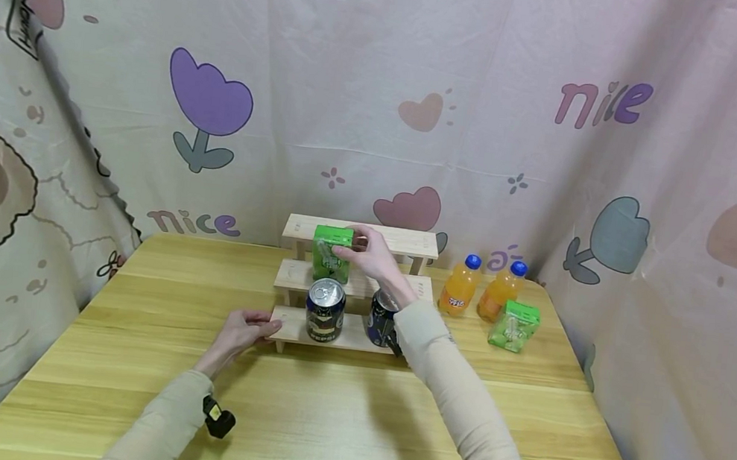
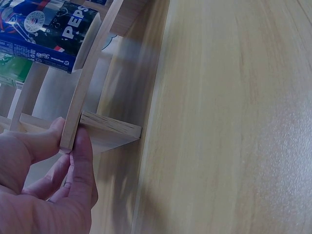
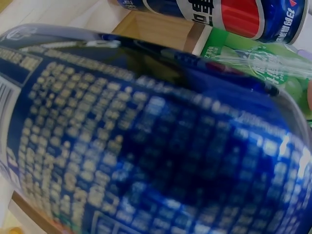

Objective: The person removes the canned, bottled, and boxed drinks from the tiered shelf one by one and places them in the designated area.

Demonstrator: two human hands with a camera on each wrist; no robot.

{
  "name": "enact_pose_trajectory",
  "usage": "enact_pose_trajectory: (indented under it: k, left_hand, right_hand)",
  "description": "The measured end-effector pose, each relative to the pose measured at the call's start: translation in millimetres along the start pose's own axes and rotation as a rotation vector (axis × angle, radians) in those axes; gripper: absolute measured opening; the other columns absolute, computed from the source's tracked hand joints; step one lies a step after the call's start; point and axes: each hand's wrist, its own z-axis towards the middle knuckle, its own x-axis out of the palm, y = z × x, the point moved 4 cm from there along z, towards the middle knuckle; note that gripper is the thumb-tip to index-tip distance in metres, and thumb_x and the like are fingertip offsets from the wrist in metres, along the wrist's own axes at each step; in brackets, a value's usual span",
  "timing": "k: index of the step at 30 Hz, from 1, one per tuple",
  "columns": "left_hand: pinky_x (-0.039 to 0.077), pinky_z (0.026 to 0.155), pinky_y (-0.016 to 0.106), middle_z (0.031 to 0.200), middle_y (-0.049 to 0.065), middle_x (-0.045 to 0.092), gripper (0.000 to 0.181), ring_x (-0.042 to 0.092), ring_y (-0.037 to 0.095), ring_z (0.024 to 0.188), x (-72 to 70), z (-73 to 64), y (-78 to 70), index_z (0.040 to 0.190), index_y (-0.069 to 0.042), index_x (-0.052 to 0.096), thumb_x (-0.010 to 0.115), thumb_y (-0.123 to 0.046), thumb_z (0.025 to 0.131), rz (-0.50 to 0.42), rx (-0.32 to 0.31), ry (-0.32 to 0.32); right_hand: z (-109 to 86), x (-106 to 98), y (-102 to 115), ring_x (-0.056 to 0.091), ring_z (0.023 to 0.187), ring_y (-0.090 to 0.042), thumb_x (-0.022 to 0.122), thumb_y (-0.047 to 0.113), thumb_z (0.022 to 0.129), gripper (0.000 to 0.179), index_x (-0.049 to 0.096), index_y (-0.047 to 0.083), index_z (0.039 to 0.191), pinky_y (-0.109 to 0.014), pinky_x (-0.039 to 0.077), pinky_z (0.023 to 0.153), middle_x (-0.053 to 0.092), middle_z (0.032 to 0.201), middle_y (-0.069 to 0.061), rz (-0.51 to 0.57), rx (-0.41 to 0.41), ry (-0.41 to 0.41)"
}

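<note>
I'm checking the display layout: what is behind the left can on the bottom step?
Behind the left can, the right hand holds a green carton at the middle step. In the head view, the can hides part of that step's front edge.

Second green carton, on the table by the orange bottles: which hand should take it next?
Right hand, I'd say, once free of the green carton it holds: it's nearer the second carton. Left hand is farther off, pinching the bottom shelf at its left end.
</note>
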Motion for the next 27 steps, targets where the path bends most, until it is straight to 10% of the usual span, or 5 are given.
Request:
enact_pose_trajectory:
  k: [11,27]
  left_hand:
    - [0.060,0.071,0.018,0.093,0.004,0.072,0.049,0.067,0.005,0.077,0.7,-0.3,2.0,0.130,0.022,0.050,0.069,-0.005,0.094,-0.026,-0.011,0.002]
    - [0.059,0.070,0.017,0.096,0.007,0.072,0.047,0.066,0.004,0.075,1.3,2.6,2.4,0.129,0.022,0.051,0.069,-0.004,0.094,-0.015,-0.005,-0.009]
  right_hand:
    - [1.0,-1,2,0.065,0.119,-0.036,0.074,0.010,0.091,0.041,0.061,0.000,0.128,-0.040,0.057,0.100,0.065,0.125,-0.020,-0.119,-0.062,-0.064]
    - [-22.0,-44,24,0.063,0.116,-0.033,0.074,0.007,0.090,0.043,0.060,0.000,0.131,-0.031,0.054,0.094,0.066,0.120,-0.020,-0.016,-0.153,-0.125]
